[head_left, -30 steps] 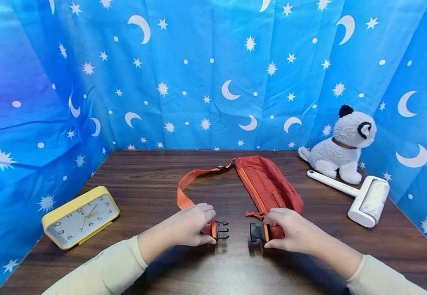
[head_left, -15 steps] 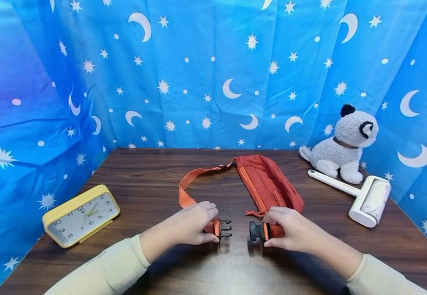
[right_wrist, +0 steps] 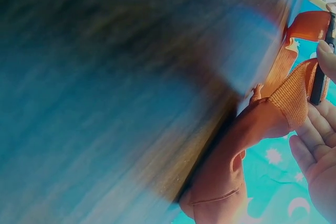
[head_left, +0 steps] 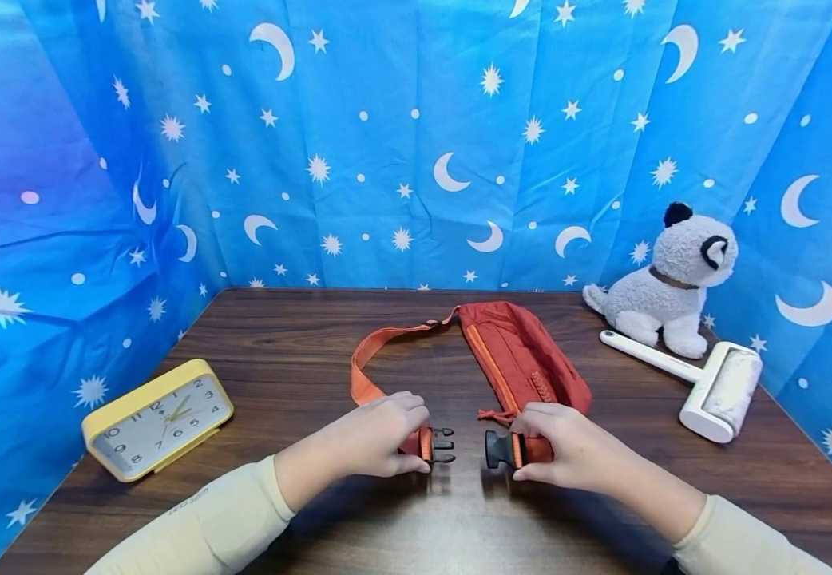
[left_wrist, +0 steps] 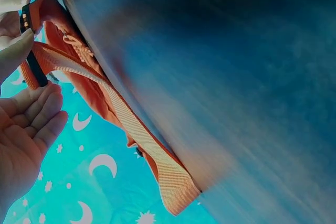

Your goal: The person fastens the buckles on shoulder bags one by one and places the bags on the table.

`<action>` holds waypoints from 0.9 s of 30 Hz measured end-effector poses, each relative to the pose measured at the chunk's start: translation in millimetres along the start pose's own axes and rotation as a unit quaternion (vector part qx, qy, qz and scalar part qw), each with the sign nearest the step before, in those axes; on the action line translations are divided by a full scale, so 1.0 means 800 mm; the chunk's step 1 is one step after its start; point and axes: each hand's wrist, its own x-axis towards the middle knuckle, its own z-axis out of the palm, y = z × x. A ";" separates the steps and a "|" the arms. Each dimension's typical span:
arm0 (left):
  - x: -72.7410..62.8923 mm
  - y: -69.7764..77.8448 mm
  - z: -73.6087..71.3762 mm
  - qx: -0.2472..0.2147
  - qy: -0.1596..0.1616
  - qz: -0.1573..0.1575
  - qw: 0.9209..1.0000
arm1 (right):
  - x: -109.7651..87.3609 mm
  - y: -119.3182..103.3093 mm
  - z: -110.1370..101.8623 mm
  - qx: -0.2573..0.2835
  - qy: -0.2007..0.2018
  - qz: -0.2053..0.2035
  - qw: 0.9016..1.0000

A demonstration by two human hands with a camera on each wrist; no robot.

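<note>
A: What do the hands hold?

B: The left hand [head_left: 383,435] pinches the pronged buckle half [head_left: 443,446], its prongs pointing toward the right hand [head_left: 563,443], which pinches the socket half [head_left: 502,450]. The two halves face each other between the grips, near but not touching

A: And what could go wrong there?

B: If either wrist tilts as they meet, a prong could butt against the socket's edge instead of entering. A grip sliding too far forward might squeeze the side prongs or get nipped

A: What of the rest of it?

B: The orange strap [head_left: 369,359] curves away behind the left grip to the far end of the red bag [head_left: 524,351], which lies on the table [head_left: 452,527] just beyond the right grip. A cord [head_left: 497,416] hangs loose just behind the socket half, so it could get caught if it strayed between the halves

A: Anything farther out?

B: A yellow clock [head_left: 160,419] stands left of the left grip; a lint roller [head_left: 718,395] and a plush dog [head_left: 682,279] sit beyond the right one, probably too far off to interfere
</note>
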 end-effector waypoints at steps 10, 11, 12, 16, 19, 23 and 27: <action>0.001 0.001 -0.001 0.001 0.002 0.006 1.000 | 0.001 0.000 0.001 0.005 0.006 -0.008 1.000; 0.001 0.001 -0.001 0.002 0.004 0.008 1.000 | 0.002 -0.001 0.002 0.005 0.006 -0.009 1.000; 0.002 0.001 0.000 0.002 0.005 0.009 1.000 | 0.002 -0.001 0.002 0.006 0.006 -0.009 1.000; 0.002 0.001 0.002 0.006 0.008 0.012 1.000 | 0.002 -0.001 0.002 0.008 0.008 -0.013 1.000; 0.003 0.002 0.002 0.011 0.005 0.009 1.000 | 0.003 -0.001 0.002 0.008 0.011 -0.017 1.000; 0.005 0.002 0.001 0.011 0.004 0.007 1.000 | 0.003 0.000 0.003 0.006 0.015 -0.019 1.000; 0.006 0.001 0.002 0.010 0.009 0.008 1.000 | 0.004 0.000 0.003 0.007 0.017 -0.021 1.000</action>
